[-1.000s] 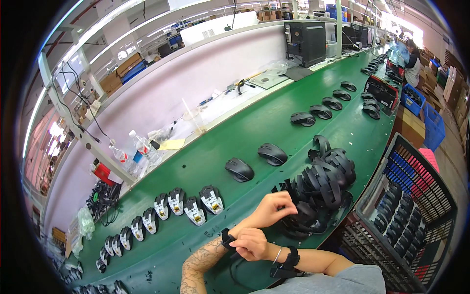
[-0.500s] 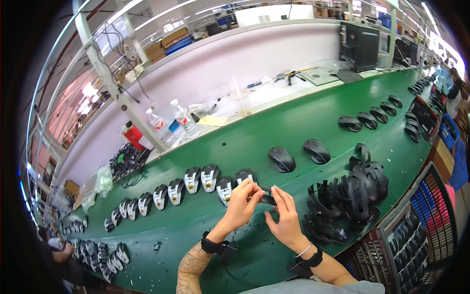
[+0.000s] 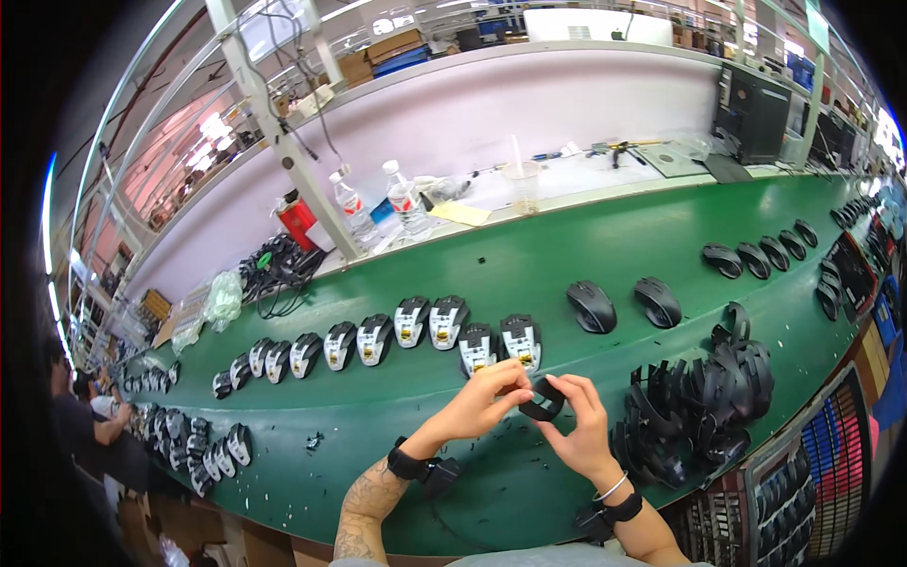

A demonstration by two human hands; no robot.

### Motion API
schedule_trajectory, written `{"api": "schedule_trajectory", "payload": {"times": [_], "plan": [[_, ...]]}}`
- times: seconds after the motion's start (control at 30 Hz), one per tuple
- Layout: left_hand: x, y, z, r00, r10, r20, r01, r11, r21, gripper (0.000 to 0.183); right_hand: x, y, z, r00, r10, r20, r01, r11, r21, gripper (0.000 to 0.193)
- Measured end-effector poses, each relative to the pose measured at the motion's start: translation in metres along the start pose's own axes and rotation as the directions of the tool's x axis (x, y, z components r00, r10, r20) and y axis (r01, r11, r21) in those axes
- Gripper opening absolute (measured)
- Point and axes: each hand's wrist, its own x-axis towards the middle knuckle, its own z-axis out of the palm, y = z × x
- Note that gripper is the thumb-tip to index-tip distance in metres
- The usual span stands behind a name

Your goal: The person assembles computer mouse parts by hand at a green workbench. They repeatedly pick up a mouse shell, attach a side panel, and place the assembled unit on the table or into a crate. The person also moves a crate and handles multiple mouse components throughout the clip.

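Observation:
My left hand (image 3: 487, 402) and my right hand (image 3: 584, 430) meet above the green bench. Between them they pinch a black curved plastic mouse-shell piece (image 3: 542, 414), one end in each hand's fingertips. It looks like an open loop. Just beyond the fingers lie two opened mice, one with its silver-grey inside (image 3: 521, 338) facing up and another mouse (image 3: 478, 348) beside it. To the right of my right hand is a heap of similar black curved shell pieces (image 3: 704, 392).
A row of opened mice (image 3: 374, 340) runs left along the green bench (image 3: 397, 444). Black mice (image 3: 591, 307) lie farther right. Bottles (image 3: 406, 203) and a plastic cup (image 3: 521, 184) stand on the back ledge. A crate (image 3: 784, 482) is at right; a person (image 3: 104, 425) sits far left.
The view has shifted, so the bench items sit farther right in the picture. My hands have turned the black shell piece, which now shows its loop shape, with the fingertips farther apart.

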Motion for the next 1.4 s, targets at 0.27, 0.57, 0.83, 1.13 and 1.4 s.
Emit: {"api": "schedule_trajectory", "payload": {"times": [0.27, 0.57, 0.83, 1.13, 1.4], "plan": [[0.026, -0.041, -0.021, 0.977, -0.198, 0.073, 0.21, 0.947, -0.243, 0.018, -0.001, 0.007, 0.012, 0.981, 0.13, -0.141, -0.106, 0.979, 0.172, 0.051], [0.041, -0.138, -0.104, 0.599, -0.413, -0.686, 0.8, 0.264, 0.539, 0.076, -0.003, 0.021, 0.007, 0.994, -0.035, -0.106, 0.024, 0.994, -0.106, 0.04], [-0.013, -0.113, -0.082, 0.491, -0.485, -0.723, 0.858, 0.13, 0.496, 0.075, -0.002, 0.028, 0.003, 0.975, -0.02, -0.221, -0.001, 0.995, -0.095, 0.036], [0.023, -0.096, -0.036, 0.819, -0.187, -0.543, 0.565, 0.431, 0.704, 0.068, -0.001, 0.015, -0.001, 0.969, 0.039, -0.245, -0.071, 0.99, -0.124, 0.048], [0.093, -0.097, 0.002, 0.9, -0.361, -0.246, 0.41, 0.503, 0.761, 0.1, 0.0, 0.023, 0.001, 0.968, 0.03, -0.249, -0.088, 0.971, -0.224, 0.067]]}}
